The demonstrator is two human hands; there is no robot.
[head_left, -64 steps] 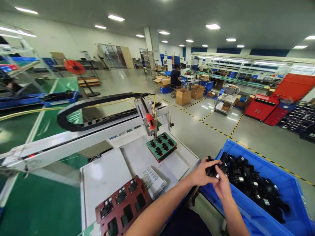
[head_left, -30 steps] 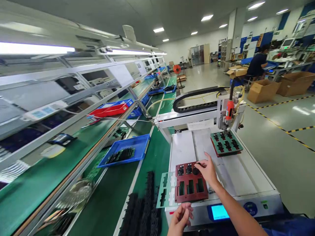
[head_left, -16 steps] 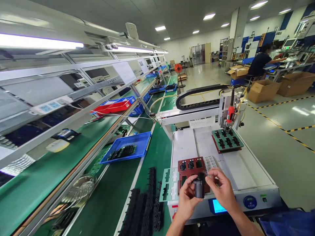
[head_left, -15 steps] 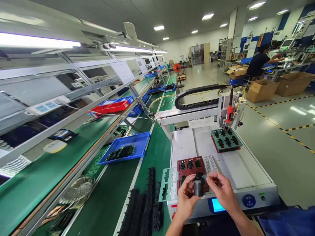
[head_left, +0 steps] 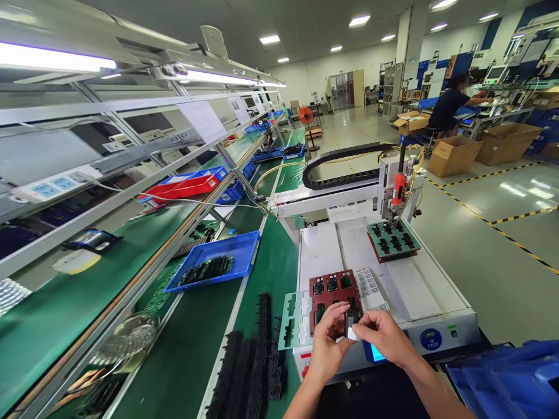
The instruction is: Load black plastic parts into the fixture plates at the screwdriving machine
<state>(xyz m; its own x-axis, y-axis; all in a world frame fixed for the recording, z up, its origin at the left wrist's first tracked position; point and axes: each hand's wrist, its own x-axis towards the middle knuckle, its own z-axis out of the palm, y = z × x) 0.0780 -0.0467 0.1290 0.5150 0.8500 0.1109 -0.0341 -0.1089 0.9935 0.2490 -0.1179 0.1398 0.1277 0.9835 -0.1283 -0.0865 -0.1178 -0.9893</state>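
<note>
My left hand is closed around a small black plastic part with ribbed sides, held in front of the machine. At the part's lower end, my right hand pinches a small white label that lies against the black surface. Just behind my hands is a dark red fixture plate with square cutouts; two of them hold black parts. A sheet of printed labels lies at its right side. Left of it is a pale green plate with cutouts.
Rows of black parts lie on the green bench at left. A blue tray holds more pieces. The machine's screwdriver head stands over a green fixture. Far right, a person sits near cardboard boxes.
The label has come down from beside the part's top onto its lower front. My right hand has moved left and lower against the part. The whole view has shifted slightly.
</note>
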